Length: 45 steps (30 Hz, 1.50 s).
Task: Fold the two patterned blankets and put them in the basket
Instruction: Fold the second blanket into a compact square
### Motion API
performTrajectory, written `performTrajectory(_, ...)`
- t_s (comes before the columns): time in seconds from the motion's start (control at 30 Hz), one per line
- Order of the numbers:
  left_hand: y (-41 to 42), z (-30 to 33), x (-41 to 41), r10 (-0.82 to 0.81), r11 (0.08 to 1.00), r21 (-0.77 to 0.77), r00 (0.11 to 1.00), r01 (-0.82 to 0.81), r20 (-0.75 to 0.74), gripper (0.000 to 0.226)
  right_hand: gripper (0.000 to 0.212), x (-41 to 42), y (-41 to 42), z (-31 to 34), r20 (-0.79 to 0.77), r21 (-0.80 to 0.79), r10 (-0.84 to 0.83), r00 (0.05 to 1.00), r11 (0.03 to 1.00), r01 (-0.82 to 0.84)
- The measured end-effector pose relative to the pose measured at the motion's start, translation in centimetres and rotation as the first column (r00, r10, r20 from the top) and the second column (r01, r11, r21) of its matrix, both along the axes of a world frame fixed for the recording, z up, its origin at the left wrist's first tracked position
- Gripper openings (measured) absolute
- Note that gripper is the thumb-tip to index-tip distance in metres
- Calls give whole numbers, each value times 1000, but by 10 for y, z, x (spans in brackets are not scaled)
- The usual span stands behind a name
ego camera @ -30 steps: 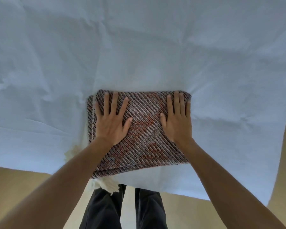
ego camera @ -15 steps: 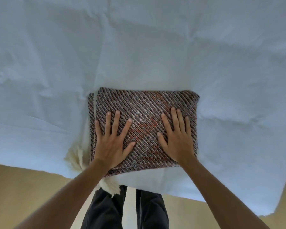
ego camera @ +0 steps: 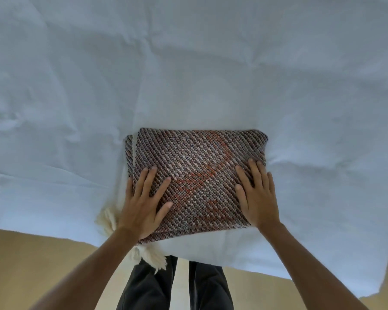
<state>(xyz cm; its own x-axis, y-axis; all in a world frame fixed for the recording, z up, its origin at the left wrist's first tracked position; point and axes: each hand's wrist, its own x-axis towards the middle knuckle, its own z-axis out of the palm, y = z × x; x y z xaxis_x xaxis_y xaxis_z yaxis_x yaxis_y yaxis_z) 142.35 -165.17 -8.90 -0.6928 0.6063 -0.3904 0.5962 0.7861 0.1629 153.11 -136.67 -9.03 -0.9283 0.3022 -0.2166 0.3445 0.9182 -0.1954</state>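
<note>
my left hand [ego camera: 143, 206] lies flat on the folded blanket [ego camera: 195, 175], near its left edge, with the fingers straight and spread a little. my right hand [ego camera: 259, 198] lies flat on the right side of it, fingers straight and close together. neither hand has a grip on anything; both just press down on the top.

the blanket is folded into a thick rectangle. it has thin slanted stripes in dark, grey and white, with some orange patches in the middle. it sits on a big white sheet [ego camera: 76, 97] that has lots of wrinkles, close to the sheet's near edge. some cream tassels [ego camera: 150, 258] stick out from under the blanket at the near left corner, and a few more poke out by my left wrist.

below the sheet i see a tan floor [ego camera: 31, 265] and my legs in dark trousers [ego camera: 143, 287].
</note>
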Motion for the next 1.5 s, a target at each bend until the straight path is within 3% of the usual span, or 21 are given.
performTrajectory(0.07, 9, 18, -11, 226, 974, -15, 974, -226, 13, 60, 51, -9, -1, 17, 6, -28, -239, 971, 971, 239)
performTrajectory(0.13, 18, 31, -22, 450, 893, -38, 891, -448, 57, 57, 62, -19, -2, 30, 98, -89, -392, 915, 912, 400)
performTrajectory(0.33, 23, 33, -38, 605, 772, 61, 760, -633, 237, 78, 93, -40, 3, 41, 266, -266, -550, 791, 747, 609)
performTrajectory(0.47, 29, 32, -39, 699, 653, 91, 644, -752, 311, 86, 72, -44, 7, 33, 329, -282, -563, 758, 707, 648)
performTrajectory(0.57, 30, 33, -37, 683, 636, 140, 638, -759, 355, 86, 55, -44, 4, 32, 295, -285, -559, 775, 723, 629)
performTrajectory(0.67, 24, 36, -36, 611, 676, 221, 702, -703, 366, 84, 45, -38, 1, 36, 242, -319, -546, 802, 736, 597)
performTrajectory(0.8, 18, 48, -33, 558, 694, 201, 692, -692, 457, 82, 39, -35, 4, 46, 286, -413, -540, 792, 676, 610)
performTrajectory(0.97, 23, 44, -36, 531, 683, 224, 683, -696, 502, 85, 48, -34, 6, 42, 303, -462, -516, 802, 656, 597)
performTrajectory(1.17, 22, 47, -31, 545, 678, 254, 704, -690, 455, 82, 73, -28, 5, 50, 227, -531, -513, 828, 647, 546)
performTrajectory(1.5, 54, 150, -54, 396, 805, 300, 840, -512, 371, 66, 86, 11, 31, 138, 114, -583, -455, 883, 689, 430)
